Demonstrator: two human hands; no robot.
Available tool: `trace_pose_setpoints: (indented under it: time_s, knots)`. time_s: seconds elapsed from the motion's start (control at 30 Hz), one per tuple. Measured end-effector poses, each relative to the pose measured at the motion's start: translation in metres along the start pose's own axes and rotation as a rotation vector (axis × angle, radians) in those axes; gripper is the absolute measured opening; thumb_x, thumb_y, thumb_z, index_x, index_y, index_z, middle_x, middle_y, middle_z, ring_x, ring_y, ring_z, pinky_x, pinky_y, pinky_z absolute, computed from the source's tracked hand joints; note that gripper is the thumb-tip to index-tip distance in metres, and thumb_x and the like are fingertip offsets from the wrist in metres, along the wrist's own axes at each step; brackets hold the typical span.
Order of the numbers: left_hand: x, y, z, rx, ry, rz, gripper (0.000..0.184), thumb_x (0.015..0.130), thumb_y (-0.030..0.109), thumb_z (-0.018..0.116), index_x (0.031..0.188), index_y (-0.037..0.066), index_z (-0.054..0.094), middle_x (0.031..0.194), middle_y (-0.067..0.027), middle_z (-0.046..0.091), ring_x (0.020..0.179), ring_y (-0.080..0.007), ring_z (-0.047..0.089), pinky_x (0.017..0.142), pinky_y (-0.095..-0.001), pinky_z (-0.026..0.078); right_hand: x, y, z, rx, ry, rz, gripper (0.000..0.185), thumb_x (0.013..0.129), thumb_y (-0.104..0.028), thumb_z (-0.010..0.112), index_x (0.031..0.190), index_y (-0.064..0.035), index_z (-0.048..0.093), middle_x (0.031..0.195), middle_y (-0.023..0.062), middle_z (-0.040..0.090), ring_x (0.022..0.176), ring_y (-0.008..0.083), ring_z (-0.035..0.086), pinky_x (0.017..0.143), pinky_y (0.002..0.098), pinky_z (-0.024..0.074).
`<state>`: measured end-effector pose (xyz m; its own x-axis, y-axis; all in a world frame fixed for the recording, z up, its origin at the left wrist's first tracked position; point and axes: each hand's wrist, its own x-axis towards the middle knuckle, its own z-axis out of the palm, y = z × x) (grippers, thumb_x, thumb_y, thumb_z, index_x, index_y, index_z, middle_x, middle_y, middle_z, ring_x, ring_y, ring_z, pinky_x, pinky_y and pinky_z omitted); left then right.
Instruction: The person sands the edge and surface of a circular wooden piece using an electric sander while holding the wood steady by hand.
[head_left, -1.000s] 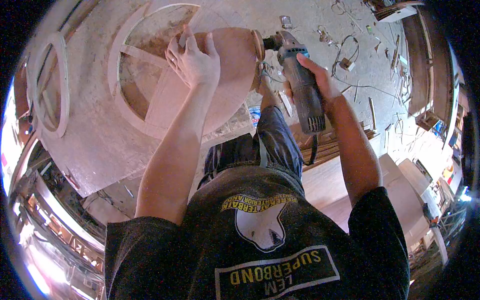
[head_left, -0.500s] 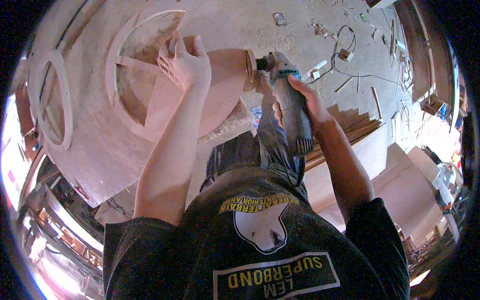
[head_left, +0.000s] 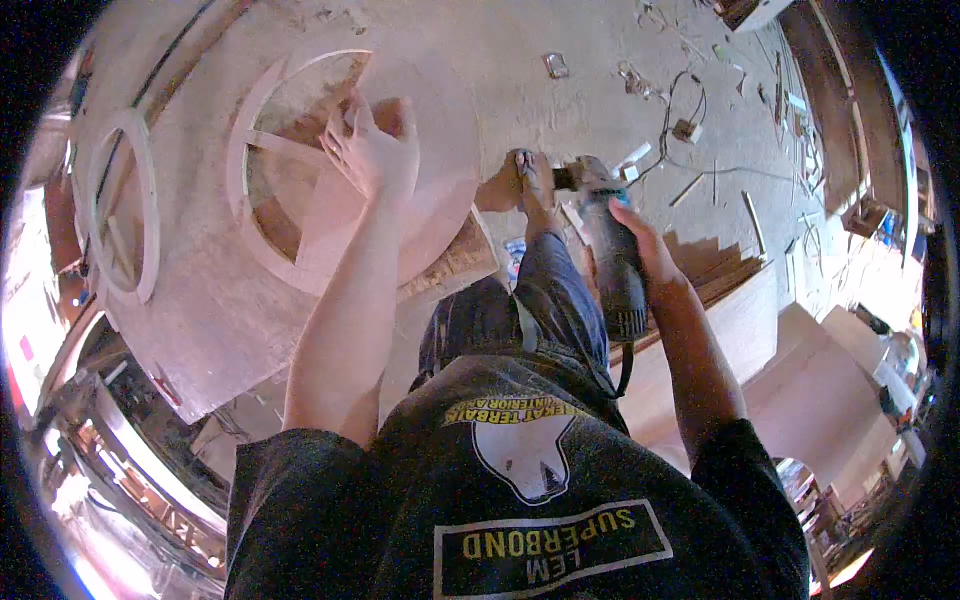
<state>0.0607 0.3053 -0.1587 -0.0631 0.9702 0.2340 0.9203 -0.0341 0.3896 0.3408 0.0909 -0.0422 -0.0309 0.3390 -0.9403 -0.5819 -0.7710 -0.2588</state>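
My right hand (head_left: pixel 645 245) is wrapped around the dark body of an angle grinder (head_left: pixel 612 262), its head pointing away from me. The grinder's disc is hard to make out against my foot behind it. A gap separates the tool from the right edge of a round wooden panel (head_left: pixel 440 170). That panel has a curved cutout with a narrow bar across it. Over the panel, beside the cutout, is my left hand (head_left: pixel 375 155), fingers apart and slightly bent. Whether its fingertips press on the wood I cannot tell.
A wooden block (head_left: pixel 465 255) supports the round panel's near edge. An oval wooden ring (head_left: pixel 125 210) lies at the left. Stacked boards (head_left: pixel 715 310) stand at my right. A power cord (head_left: pixel 665 140) and wood scraps (head_left: pixel 752 222) lie on the dusty floor.
The grinder in my right hand has moved right and toward me, off the round panel's edge. My left hand stays over the panel. The view has shifted slightly.
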Motion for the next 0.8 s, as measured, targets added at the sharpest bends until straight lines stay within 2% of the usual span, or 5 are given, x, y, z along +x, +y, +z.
trace_pose_setpoints:
  time_s: [0.1, 0.27, 0.37, 0.6, 0.8]
  knots:
    - [0.0, 0.005, -0.011, -0.049, -0.058, -0.015, 0.083, 0.093, 0.061, 0.068, 0.154, 0.007, 0.053, 0.158, -0.0242, 0.042, 0.15, -0.0372, 0.036, 0.128, -0.0562, 0.019, -0.006, -0.017, -0.022, -0.096, 0.023, -0.106, 0.066, 0.093, -0.068, 0.064, 0.107, -0.0038, 0.065, 0.078, 0.012, 0.069, 0.061, 0.0238, 0.068, 0.056, 0.0366, 0.0574]
    - [-0.005, -0.001, -0.005, 0.03, -0.091, -0.003, 0.084, 0.093, 0.062, 0.068, 0.156, 0.01, 0.05, 0.159, -0.023, 0.041, 0.151, -0.0375, 0.035, 0.128, -0.0574, 0.019, 0.002, -0.054, -0.032, -0.001, 0.018, -0.072, 0.073, 0.093, -0.071, 0.062, 0.121, -0.004, 0.061, 0.08, 0.0137, 0.069, 0.061, 0.0254, 0.069, 0.057, 0.0388, 0.0594]
    - [-0.006, -0.004, -0.01, 0.055, -0.109, 0.026, 0.081, 0.094, 0.061, 0.066, 0.157, 0.011, 0.05, 0.16, -0.0229, 0.041, 0.151, -0.0383, 0.035, 0.128, -0.0573, 0.019, 0.02, -0.088, -0.037, -0.164, -0.078, -0.062, 0.074, 0.094, -0.071, 0.062, 0.124, -0.0034, 0.06, 0.082, 0.0143, 0.07, 0.062, 0.0259, 0.07, 0.059, 0.0398, 0.0599]
    - [-0.006, 0.002, -0.009, 0.011, -0.054, -0.001, 0.076, 0.095, 0.052, 0.068, 0.156, 0.01, 0.05, 0.161, -0.021, 0.039, 0.153, -0.0385, 0.033, 0.128, -0.0558, 0.022, 0.065, -0.181, 0.025, -0.387, -0.23, 0.095, 0.07, 0.096, -0.068, 0.06, 0.12, -0.0026, 0.062, 0.082, 0.0126, 0.07, 0.065, 0.0251, 0.071, 0.061, 0.0405, 0.06]
    - [-0.006, 0.002, -0.01, -0.073, -0.011, -0.071, 0.069, 0.091, 0.039, 0.077, 0.15, 0.009, 0.057, 0.156, -0.0194, 0.046, 0.147, -0.0402, 0.042, 0.125, -0.0573, 0.03, 0.107, -0.24, 0.098, -0.469, -0.365, 0.215, 0.067, 0.095, -0.067, 0.064, 0.116, -0.0033, 0.063, 0.081, 0.0129, 0.07, 0.063, 0.0238, 0.07, 0.057, 0.0393, 0.0601]
